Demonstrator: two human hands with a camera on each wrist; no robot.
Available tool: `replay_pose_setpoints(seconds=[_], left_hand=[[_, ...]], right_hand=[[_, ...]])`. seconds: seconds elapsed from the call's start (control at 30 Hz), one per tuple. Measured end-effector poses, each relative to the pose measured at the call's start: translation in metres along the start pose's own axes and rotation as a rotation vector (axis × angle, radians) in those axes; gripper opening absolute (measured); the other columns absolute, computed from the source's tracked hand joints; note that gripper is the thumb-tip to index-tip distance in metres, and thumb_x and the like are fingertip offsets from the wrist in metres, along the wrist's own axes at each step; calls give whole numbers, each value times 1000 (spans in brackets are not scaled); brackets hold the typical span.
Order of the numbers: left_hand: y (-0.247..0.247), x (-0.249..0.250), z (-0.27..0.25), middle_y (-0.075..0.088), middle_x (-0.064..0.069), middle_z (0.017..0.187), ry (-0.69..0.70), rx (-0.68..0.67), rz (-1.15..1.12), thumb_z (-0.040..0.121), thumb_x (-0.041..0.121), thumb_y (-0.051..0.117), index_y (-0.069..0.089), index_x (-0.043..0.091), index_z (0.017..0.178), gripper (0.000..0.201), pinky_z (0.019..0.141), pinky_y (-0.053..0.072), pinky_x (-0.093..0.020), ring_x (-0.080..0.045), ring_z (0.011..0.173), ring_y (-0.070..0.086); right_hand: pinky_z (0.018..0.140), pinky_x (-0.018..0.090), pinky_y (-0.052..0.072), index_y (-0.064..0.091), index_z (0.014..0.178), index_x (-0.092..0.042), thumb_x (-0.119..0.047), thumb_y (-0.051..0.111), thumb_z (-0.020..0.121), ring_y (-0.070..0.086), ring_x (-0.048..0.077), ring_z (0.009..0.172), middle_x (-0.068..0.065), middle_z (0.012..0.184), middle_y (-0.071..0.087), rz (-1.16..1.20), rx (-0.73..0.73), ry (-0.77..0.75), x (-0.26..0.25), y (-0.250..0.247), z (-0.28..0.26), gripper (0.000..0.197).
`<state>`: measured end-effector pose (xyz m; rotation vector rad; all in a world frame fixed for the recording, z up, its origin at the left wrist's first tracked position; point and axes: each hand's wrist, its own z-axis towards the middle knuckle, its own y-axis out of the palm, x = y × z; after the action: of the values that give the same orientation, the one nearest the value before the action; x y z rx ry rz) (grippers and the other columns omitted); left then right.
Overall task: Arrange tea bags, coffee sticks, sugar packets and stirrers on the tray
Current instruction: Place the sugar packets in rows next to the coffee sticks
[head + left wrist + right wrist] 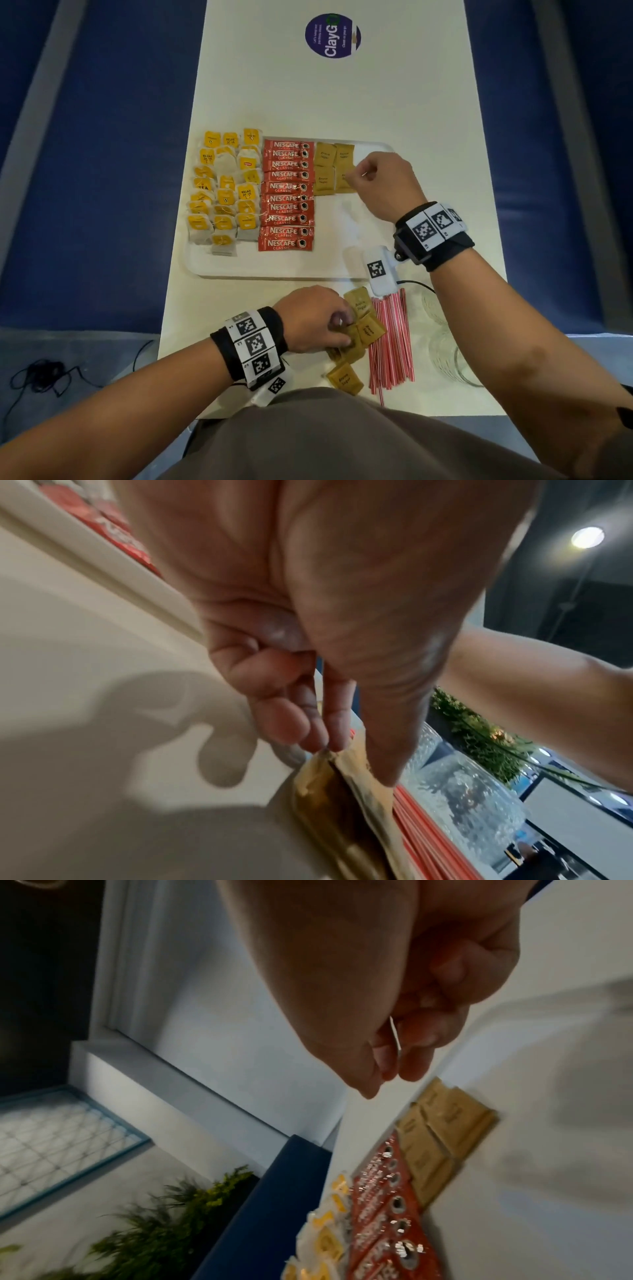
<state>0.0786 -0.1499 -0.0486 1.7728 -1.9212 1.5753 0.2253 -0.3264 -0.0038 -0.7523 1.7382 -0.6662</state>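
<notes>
On the white tray (239,272), tea bags (222,192) fill the left side and red coffee sticks (286,195) form a column beside them. Brown sugar packets (329,168) lie in a block at the tray's far right part. My right hand (356,176) hovers at that block's right edge with curled fingers and no packet in it; the right wrist view shows it (387,1080) just above them (441,1129). On the table near me, my left hand (342,329) pinches a sugar packet (329,791) from a loose pile (366,329). Red-striped stirrers (390,342) lie right of the pile.
A clear glass jar (445,346) stands on the table right of the stirrers. One sugar packet (344,378) lies alone near the table's front edge. A round purple sticker (332,36) marks the far end. Blue benches flank the narrow table.
</notes>
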Motion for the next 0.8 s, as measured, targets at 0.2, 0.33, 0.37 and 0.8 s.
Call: replay_pose_setpoints(seconds=[0.2, 0.33, 0.37, 0.8], left_hand=[[3, 7, 2, 54, 15, 90, -5, 14, 118, 80, 60, 72, 64, 33, 100, 35, 64, 37, -28, -7, 79, 50], [6, 8, 3, 54, 11, 97, -5, 5, 182, 82, 59, 70, 64, 31, 99, 33, 67, 39, -29, -11, 81, 51], [6, 8, 4, 54, 11, 97, -6, 3, 185, 84, 57, 69, 63, 30, 98, 31, 67, 39, -30, -12, 81, 52], [2, -8, -7, 58, 12, 84, -4, 89, -101, 85, 34, 71, 66, 27, 81, 9, 66, 45, -26, -5, 75, 55]], right_hand=[[70, 25, 49, 69, 109, -28, -47, 66, 94, 60, 1, 75, -12, 91, 67, -146, -217, -209, -4, -30, -54, 24], [81, 34, 53, 67, 123, -27, -51, 66, 93, 60, 4, 81, -14, 96, 69, -392, -396, -304, 10, -30, -87, 38], [82, 33, 53, 66, 125, -28, -52, 66, 93, 60, 6, 85, -14, 99, 68, -447, -428, -308, 15, -28, -95, 40], [72, 36, 55, 68, 109, -18, -57, 61, 92, 67, 21, 84, 0, 97, 69, -692, -499, -207, 47, 12, -134, 43]])
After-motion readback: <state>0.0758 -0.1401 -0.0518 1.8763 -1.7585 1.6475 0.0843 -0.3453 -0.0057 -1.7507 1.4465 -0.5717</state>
